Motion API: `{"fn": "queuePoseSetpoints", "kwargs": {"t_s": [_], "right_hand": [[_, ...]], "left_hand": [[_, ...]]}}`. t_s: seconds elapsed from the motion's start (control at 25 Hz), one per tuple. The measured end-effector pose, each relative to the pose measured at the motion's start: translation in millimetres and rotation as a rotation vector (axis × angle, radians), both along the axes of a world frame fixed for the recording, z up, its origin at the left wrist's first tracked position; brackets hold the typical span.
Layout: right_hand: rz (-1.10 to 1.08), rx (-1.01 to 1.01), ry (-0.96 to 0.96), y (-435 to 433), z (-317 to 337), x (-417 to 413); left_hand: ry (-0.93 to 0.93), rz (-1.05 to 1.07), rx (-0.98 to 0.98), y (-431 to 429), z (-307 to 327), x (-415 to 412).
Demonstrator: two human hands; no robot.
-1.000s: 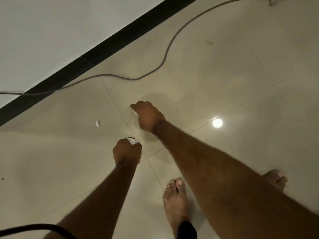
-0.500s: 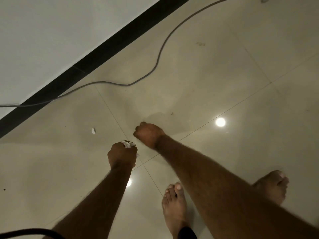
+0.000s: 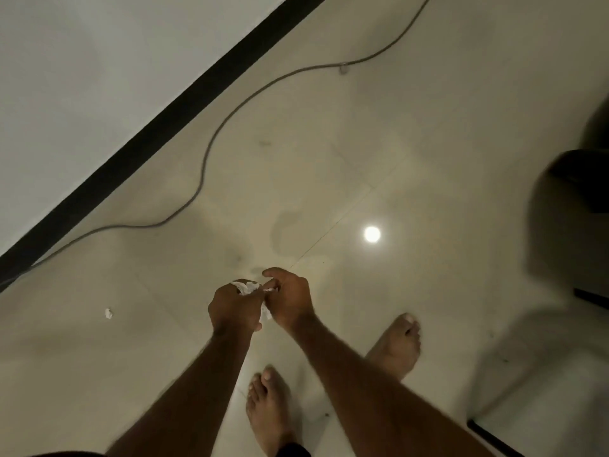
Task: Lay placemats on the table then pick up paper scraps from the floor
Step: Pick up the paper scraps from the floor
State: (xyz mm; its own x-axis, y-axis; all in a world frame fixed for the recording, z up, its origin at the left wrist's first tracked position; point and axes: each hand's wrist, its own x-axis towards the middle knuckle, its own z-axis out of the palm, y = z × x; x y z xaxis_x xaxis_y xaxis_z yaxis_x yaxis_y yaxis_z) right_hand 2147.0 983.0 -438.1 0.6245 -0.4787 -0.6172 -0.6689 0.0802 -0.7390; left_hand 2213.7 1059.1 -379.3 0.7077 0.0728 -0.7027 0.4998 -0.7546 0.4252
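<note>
Hands [image 3: 230, 308] met; scraps [image 3: 247, 287] inside grip.

Hands brought together over the floor

Your right hand [image 3: 290, 300] has lifted off the floor and now meets your left hand [image 3: 235, 308] at the crumpled scraps [image 3: 247, 287]; both of your feet now show.

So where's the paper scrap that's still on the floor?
In the head view, the loose paper scrap lies on the tile left of the left hand, below the grey cable.
</note>
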Motion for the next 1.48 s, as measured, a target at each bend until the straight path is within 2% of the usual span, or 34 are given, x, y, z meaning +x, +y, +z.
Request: {"fn": "queuePoseSetpoints", "kwargs": {"t_s": [0.16,0.32,0.52,0.76,0.88,1.08,1.28,1.4,1.48], "right_hand": [[-0.034,-0.054,0.005,-61.2,50.5,-12.8],[-0.139,-0.018,0.026,-110.2,106.7,-23.9],[-0.296,0.067,0.053,-144.4,175.9,-39.1],[-0.463,0.246,0.004,-169.5,264.0,-55.9],[-0.471,0.142,-0.002,-182.2,300.8,-68.7],[-0.569,0.086,0.030,-219.3,357.1,-81.4],[-0.535,-0.121,0.132,-249.6,407.6,-101.4],[-0.593,-0.119,0.121,-257.8,434.8,-115.0],[-0.653,-0.060,0.066,-257.0,455.5,-119.2]], "left_hand": [[0.000,-0.103,-0.038,-69.5,33.4,-7.2],[0.003,-0.203,-0.066,-121.5,71.3,-10.8],[0.047,-0.198,-0.142,-157.3,118.0,-19.7],[0.221,-0.119,-0.290,-183.7,181.6,-36.0],[0.272,-0.083,-0.358,-201.5,217.5,-44.8],[0.326,-0.130,-0.418,-242.1,276.8,-54.8],[0.295,-0.137,-0.478,-276.6,327.1,-71.4],[0.322,-0.103,-0.467,-295.3,360.8,-85.2],[0.255,-0.080,-0.426,-302.2,379.6,-93.1]]}}
